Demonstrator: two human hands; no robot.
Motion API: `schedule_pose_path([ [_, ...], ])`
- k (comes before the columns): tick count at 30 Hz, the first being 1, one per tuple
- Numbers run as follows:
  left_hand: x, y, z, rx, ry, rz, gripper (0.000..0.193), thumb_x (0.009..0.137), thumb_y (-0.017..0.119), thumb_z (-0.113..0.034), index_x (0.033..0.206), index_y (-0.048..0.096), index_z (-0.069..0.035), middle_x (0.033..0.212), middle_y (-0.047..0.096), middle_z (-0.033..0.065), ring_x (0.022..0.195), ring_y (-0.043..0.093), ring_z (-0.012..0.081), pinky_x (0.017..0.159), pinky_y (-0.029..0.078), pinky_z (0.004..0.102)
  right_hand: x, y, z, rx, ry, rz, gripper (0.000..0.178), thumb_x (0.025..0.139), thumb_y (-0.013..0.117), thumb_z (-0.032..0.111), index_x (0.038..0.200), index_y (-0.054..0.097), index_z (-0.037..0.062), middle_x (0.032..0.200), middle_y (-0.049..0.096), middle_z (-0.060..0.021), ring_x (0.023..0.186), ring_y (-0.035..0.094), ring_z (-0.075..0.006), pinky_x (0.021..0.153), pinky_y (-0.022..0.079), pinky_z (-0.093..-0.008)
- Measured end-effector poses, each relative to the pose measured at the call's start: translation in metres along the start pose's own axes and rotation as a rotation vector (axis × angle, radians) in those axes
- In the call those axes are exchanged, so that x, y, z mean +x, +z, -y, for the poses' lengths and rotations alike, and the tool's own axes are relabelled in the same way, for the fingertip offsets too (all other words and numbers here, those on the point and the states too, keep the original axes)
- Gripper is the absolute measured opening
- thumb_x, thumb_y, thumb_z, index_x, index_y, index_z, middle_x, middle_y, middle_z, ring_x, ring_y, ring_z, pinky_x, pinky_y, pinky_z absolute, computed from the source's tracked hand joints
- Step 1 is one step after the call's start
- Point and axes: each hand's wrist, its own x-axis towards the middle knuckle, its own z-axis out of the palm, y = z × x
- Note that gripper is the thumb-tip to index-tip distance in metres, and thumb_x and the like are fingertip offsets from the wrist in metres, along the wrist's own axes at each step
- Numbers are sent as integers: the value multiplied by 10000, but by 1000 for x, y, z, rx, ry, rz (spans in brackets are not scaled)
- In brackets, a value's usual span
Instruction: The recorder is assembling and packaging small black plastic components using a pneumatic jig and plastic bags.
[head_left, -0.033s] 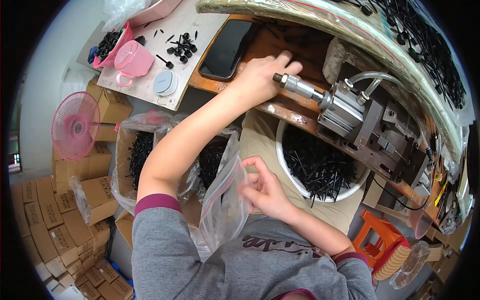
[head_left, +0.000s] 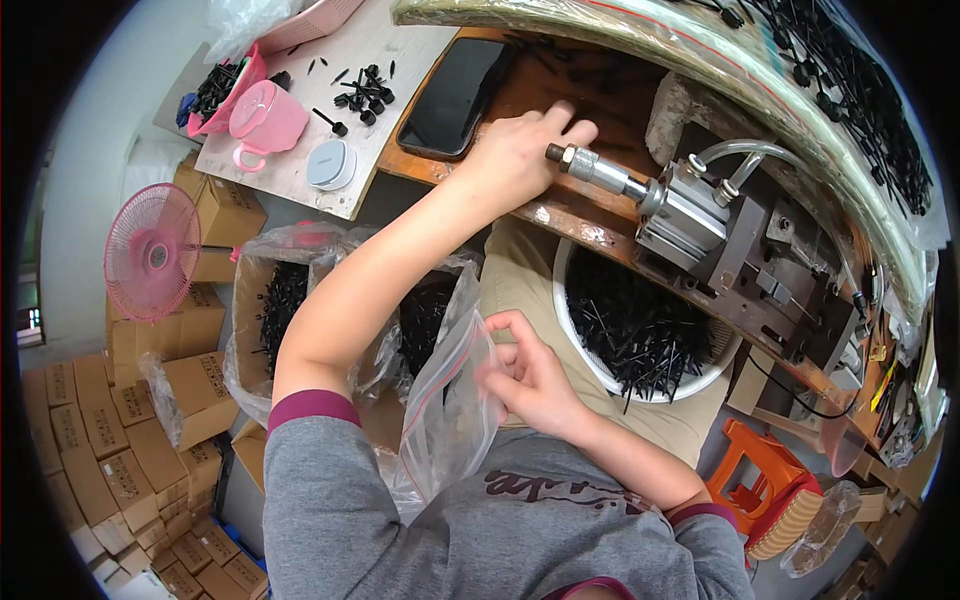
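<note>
My left hand [head_left: 528, 150] reaches over the wooden bench [head_left: 620, 90], between a black phone [head_left: 455, 98] and the metal tip of an air-cylinder fixture [head_left: 680, 220]. Its visible fingers are bent and apart; the thumb and palm side are hidden, and I see nothing held. Lower down, before my shirt, my right hand [head_left: 535, 385] is closed, thumb and fingers pinching the edge of a clear zip bag [head_left: 445, 425]. The bag hangs limp and looks empty. Dark slender pieces [head_left: 590, 75] lie on the bench beyond my left hand.
By my lap stands a white basket [head_left: 562, 330] of black pieces. Plastic-lined boxes [head_left: 240, 340] of black parts are at left. A pink cup [head_left: 268, 118] and white case [head_left: 331, 165] sit on the side table. A pink fan [head_left: 152, 252], stacked cartons [head_left: 125, 480] and an orange stool [head_left: 750, 465] surround me.
The fingers of my left hand have shifted slightly over the bench. My right hand and the zip bag stay in place.
</note>
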Motion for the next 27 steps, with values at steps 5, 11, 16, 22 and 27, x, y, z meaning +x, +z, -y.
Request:
schedule_pose_path([
  [5, -31, -30, -2, -69, -188, 6, 320, 853, 534, -55, 1170, 506, -85, 998, 575, 135, 869, 633, 327, 689, 530, 402, -2, 9, 2, -21, 11, 22, 336, 887, 512, -41, 1171, 375, 75, 723, 598, -37, 498, 541, -80, 413, 425, -237],
  [11, -105, -123, -25, -560, -644, 74, 247, 1008, 469, -159, 1161, 563, 9, 771, 603, 90, 654, 593, 173, 569, 449, 267, 2, -1, -2, 54, -20, -46, 347, 866, 515, -53, 1163, 385, 74, 739, 613, -46, 512, 558, -88, 408, 434, -234],
  [16, -165, -182, -114, -1258, -848, 419, 128, 975, 535, -130, 973, 543, -3, 786, 587, 98, 627, 576, 150, 582, 461, 284, 9, 4, -8, 47, -31, -15, 342, 865, 520, -49, 1158, 387, 66, 753, 626, -50, 506, 557, -90, 405, 430, -229],
  [22, -197, -157, -129, -280, -572, 497, 302, 880, 652, -142, 1116, 542, 9, 967, 651, 169, 811, 645, 359, 715, 529, 393, 7, 6, -9, 35, -48, -16, 355, 875, 554, -6, 1187, 403, 70, 718, 624, -55, 453, 548, -93, 392, 397, -193],
  [27, -159, -189, -107, -536, -486, 753, 515, 764, 774, -228, 1215, 596, -54, 1014, 686, 150, 864, 688, 322, 732, 553, 386, 5, 5, -6, 58, -53, -31, 330, 858, 524, -47, 1146, 399, 53, 724, 618, -56, 485, 554, -93, 407, 428, -228],
])
